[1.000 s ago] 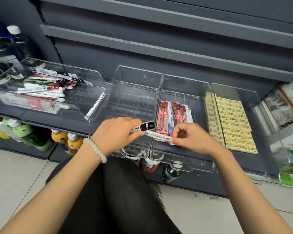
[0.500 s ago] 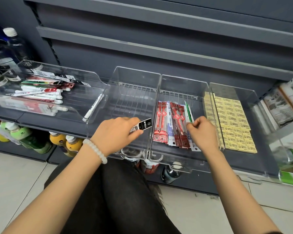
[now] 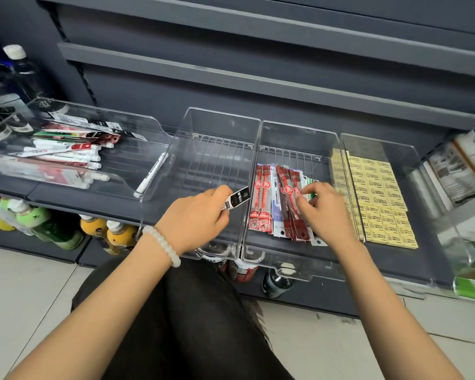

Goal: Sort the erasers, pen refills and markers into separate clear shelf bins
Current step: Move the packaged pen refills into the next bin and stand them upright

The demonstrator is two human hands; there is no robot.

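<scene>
Reaching forward over a dark shelf (image 3: 412,272), both hands work at a row of clear plastic bins. Left hand (image 3: 195,219): fingers curled round a black-and-white packaged marker (image 3: 235,201), whose black end projects up and to the right above the front of the empty second bin (image 3: 203,149); a white bead bracelet (image 3: 163,244) circles the wrist. Right hand (image 3: 322,208): fingers bent down onto the packets in the third bin (image 3: 296,138), thumb and forefinger apparently pinching the edge of a green-printed refill packet (image 3: 311,182); how firm the pinch is cannot be told. Pen refill packets (image 3: 274,204), mostly red with one pale blue-white, lie side by side lengthwise on the floor of that bin, just left of the right hand. Yellow erasers (image 3: 376,193) lie in neat flat rows in the fourth bin (image 3: 381,145), immediately right of the refill bin. Far-left bin (image 3: 99,113): a mixed heap of white markers (image 3: 66,154) and red and black packets, with a single white marker (image 3: 151,174) leaning against its right end. Drink bottles (image 3: 47,226) stand on the level below the shelf, and dark bottles (image 3: 8,78) stand at upper left. The person's dark-trousered knee (image 3: 181,325) fills the lower centre above a pale tiled floor (image 3: 354,341).
</scene>
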